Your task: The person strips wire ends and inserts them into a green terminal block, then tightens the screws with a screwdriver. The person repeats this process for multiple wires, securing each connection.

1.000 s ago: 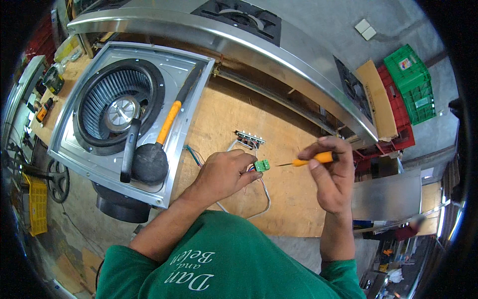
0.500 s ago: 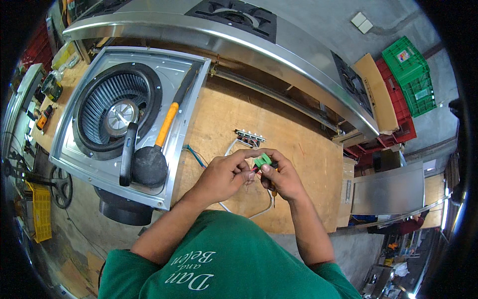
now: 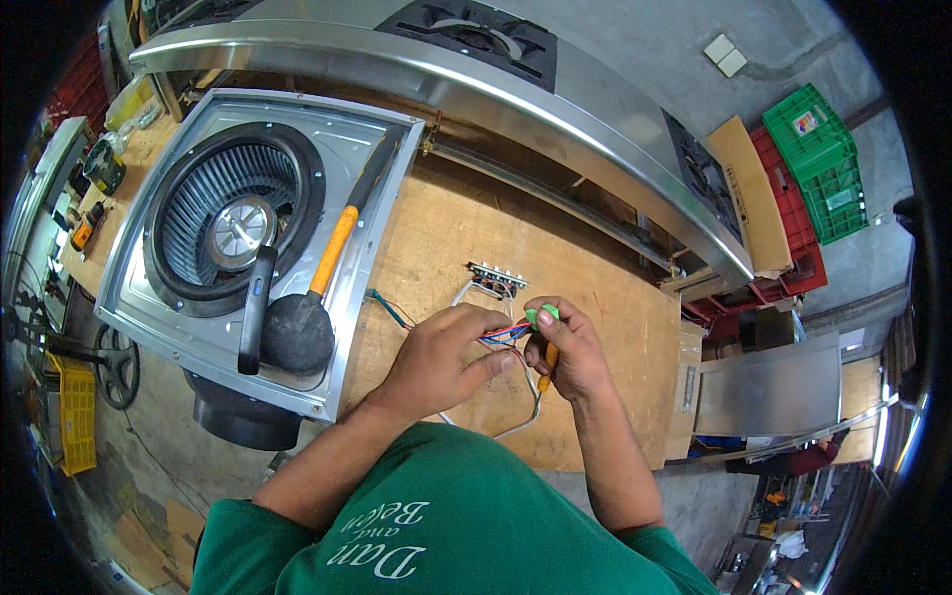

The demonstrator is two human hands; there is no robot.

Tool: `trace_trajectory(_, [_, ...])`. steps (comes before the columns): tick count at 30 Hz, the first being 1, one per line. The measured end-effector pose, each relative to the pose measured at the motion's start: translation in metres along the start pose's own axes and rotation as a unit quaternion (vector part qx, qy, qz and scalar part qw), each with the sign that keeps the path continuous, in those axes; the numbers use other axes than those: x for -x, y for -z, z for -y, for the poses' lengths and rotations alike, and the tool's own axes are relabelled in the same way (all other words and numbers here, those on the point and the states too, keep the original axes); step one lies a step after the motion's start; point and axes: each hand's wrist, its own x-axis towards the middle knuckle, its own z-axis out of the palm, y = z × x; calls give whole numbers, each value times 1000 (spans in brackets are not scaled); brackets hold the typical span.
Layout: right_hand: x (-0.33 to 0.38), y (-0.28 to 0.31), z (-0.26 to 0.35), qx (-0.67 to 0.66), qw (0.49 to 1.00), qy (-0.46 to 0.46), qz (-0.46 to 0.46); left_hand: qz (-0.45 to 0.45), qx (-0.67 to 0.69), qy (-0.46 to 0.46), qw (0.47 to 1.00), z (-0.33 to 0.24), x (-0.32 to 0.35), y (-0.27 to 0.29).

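Near the middle of the frame, the left hand (image 3: 436,359) pinches colored wires (image 3: 499,335). The right hand (image 3: 567,349) grips a green plug (image 3: 540,316) and an orange screwdriver (image 3: 545,365), its long side pointing up and down.

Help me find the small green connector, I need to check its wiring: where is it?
In the head view, the green connector sits right of centre over the wooden bench, pinched at the right hand fingertips, just below the switch strip.

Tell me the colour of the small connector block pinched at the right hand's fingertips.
Bright green: the connector block at the right hand, seen in the head view.
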Motion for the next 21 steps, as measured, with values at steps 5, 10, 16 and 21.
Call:
trace_trajectory(5, [3, -5, 3, 27, 999, 15, -27, -9, -79, -77, 994, -1, 0, -1])
trace_trajectory(10, [9, -12, 8, 46, 998, 4, -31, 16, -144, -82, 986, -10, -6, -3])
trace_trajectory(16, [7, -18, -1, 87, 994, 39, -60, -21, -88, -140, 986, -8, -14, -6])
trace_trajectory(21, [8, -24, -16, 131, 991, -6, -28, -24, -4, -120, 992, -12, -16, -2])
